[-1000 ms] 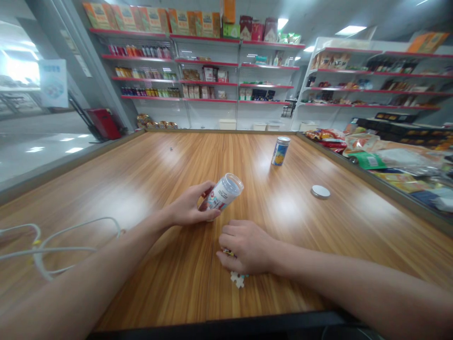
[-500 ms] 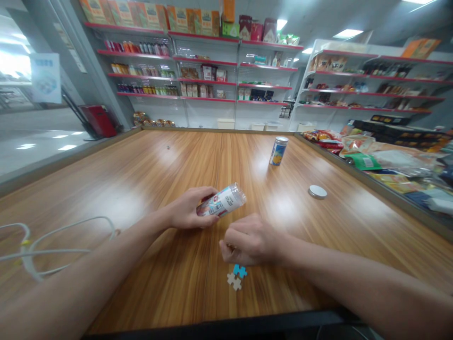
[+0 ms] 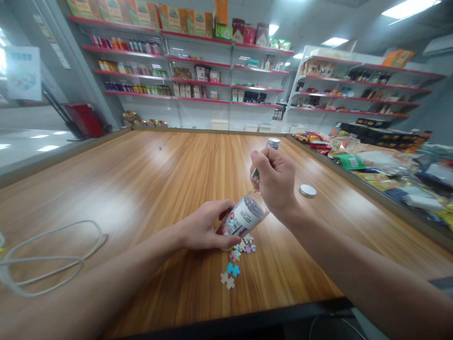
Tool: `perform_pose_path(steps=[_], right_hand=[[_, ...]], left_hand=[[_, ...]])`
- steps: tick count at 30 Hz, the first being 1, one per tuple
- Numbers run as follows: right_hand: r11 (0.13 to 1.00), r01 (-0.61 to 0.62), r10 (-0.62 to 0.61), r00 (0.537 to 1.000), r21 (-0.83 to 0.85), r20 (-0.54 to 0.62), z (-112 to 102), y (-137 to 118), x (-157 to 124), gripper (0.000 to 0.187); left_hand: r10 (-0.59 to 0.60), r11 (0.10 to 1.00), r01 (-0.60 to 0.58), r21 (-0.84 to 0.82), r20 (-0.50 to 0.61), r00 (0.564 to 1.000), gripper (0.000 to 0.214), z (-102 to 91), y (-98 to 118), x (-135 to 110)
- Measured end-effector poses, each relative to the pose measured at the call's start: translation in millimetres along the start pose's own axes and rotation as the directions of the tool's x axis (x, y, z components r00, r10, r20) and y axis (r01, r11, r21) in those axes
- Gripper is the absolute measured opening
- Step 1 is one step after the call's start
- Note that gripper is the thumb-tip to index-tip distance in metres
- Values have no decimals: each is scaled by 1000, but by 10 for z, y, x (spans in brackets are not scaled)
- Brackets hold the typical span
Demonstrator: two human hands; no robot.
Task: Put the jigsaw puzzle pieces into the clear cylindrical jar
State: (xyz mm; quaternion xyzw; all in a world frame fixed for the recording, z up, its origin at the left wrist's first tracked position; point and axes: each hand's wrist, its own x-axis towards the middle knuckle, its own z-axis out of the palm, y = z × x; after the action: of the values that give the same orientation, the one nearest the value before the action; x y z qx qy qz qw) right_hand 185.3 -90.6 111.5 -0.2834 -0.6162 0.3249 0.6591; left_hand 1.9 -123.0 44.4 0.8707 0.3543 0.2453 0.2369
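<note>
My left hand (image 3: pixel 207 229) grips a clear plastic jar (image 3: pixel 245 216) with a printed label, tilted with its open mouth pointing up and to the right. My right hand (image 3: pixel 274 182) is raised just above that mouth, fingers pinched around small puzzle pieces. Several loose puzzle pieces (image 3: pixel 239 252) lie on the wooden table (image 3: pixel 141 189) just below the jar, with a blue and a beige one (image 3: pixel 228 276) nearer me. The jar's round lid (image 3: pixel 307 190) lies flat to the right.
A second jar (image 3: pixel 273 141) with a silver lid stands farther back, partly hidden behind my right hand. A white cable (image 3: pixel 46 257) loops at the left. Snack packets (image 3: pixel 357 153) fill a bin along the right edge. Shop shelves (image 3: pixel 198 71) line the back.
My right hand lifted from the table with pieces pinched in it and rose to the jar's mouth. More loose pieces now show where the hand was. The view shifted slightly.
</note>
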Motion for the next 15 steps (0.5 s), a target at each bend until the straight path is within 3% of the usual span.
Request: perform_pose_path(steps=[5, 15], right_hand=[[956, -211, 169, 965, 206, 203, 54, -15, 59, 41], [848, -318, 254, 946, 424, 202, -63, -42, 63, 50]], left_hand=[[-19, 999, 19, -32, -11, 1000, 42, 15, -22, -11], [-48, 997, 48, -64, -5, 999, 46, 60, -34, -18]])
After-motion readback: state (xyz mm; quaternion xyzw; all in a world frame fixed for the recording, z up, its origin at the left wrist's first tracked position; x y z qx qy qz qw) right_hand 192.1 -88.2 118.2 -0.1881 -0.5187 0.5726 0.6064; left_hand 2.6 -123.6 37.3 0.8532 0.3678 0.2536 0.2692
